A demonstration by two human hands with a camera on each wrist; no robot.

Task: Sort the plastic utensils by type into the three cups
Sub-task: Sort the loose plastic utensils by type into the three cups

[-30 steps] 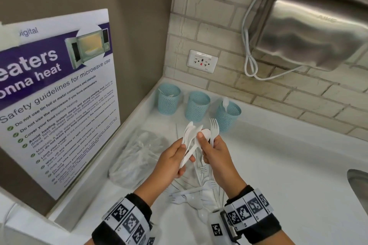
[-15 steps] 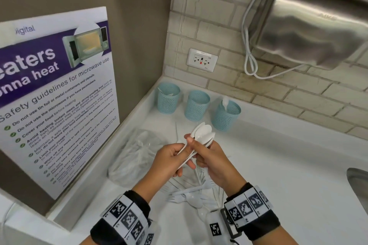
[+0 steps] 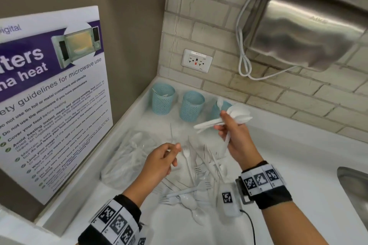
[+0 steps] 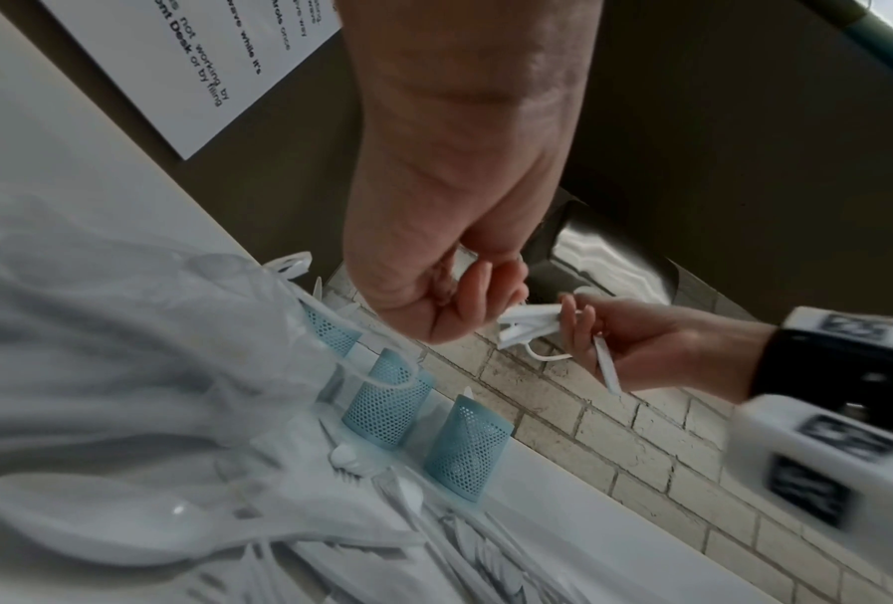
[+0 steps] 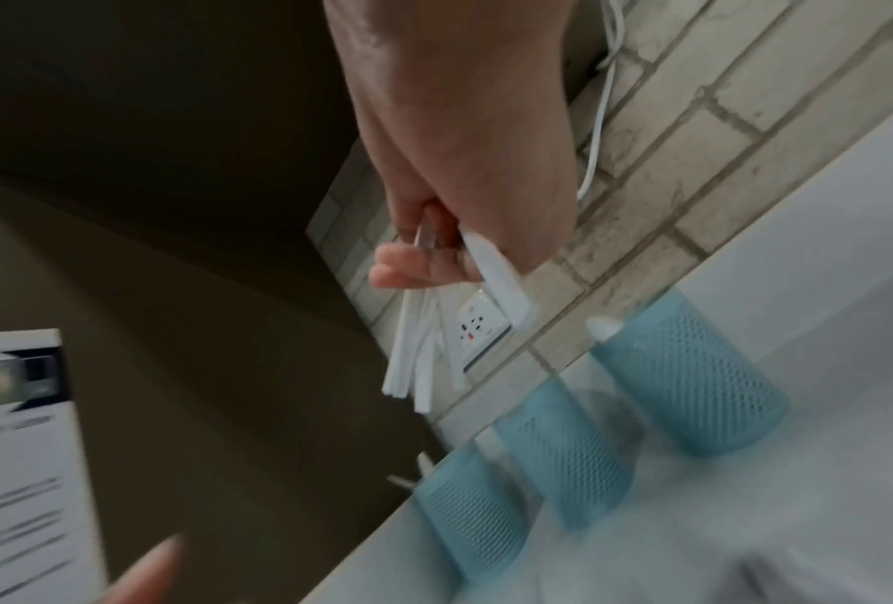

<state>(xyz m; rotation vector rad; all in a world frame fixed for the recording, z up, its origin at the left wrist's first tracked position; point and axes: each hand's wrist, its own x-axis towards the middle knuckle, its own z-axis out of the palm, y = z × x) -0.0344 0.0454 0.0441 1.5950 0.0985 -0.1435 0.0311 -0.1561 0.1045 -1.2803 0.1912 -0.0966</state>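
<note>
Three blue mesh cups stand in the counter's back corner: left cup (image 3: 163,98), middle cup (image 3: 191,105), right cup (image 3: 216,109). A white spoon (image 3: 220,102) sticks out of the right cup. My right hand (image 3: 225,123) grips a bundle of white spoons (image 3: 239,114) just in front of the right cup, bowls to the right, handles (image 5: 418,347) fanned out. One more thin utensil (image 3: 226,141) hangs down from that hand. My left hand (image 3: 173,151) hovers over the pile of white utensils (image 3: 199,175), fingers loosely curled with nothing seen in them.
A crumpled clear plastic bag (image 3: 129,157) lies left of the pile. The poster (image 3: 49,95) covers the left wall. An outlet (image 3: 196,60) and a steel hand dryer (image 3: 308,32) with its cord sit on the brick wall. A sink edge (image 3: 354,189) shows at right.
The left hand let go of the spoon bundle and dropped back toward the pile. The right hand carried the bundle up and right, to the right cup.
</note>
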